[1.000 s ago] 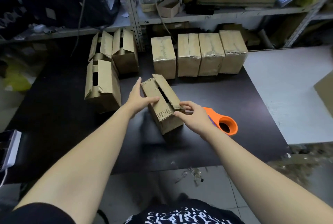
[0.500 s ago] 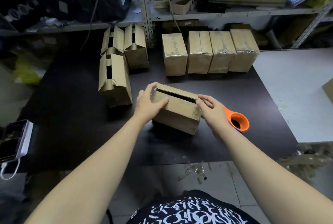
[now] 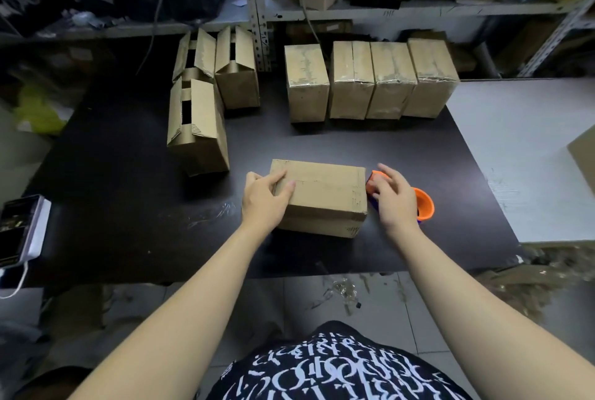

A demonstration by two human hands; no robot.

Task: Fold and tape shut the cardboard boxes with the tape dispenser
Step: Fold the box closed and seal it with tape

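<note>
A brown cardboard box [image 3: 325, 193] lies on the black table [image 3: 128, 206] in front of me, its top flaps folded flat. My left hand [image 3: 265, 195] presses on the box's left end, fingers on the top flap. My right hand [image 3: 391, 198] is off the box, just past its right end, fingers spread over the orange tape dispenser [image 3: 424, 205], which lies on the table. Whether the hand touches the dispenser is unclear.
Three untaped boxes [image 3: 199, 129] with open flaps stand at the left back. Several taped boxes [image 3: 370, 77] line the back of the table. A phone [image 3: 19, 229] with a cable lies at the left edge. A white table [image 3: 521, 148] adjoins on the right; shelving runs behind.
The box was turned from a slant to lie crosswise and its flaps were pushed flat. My right hand left the box's right end and moved onto the tape dispenser.
</note>
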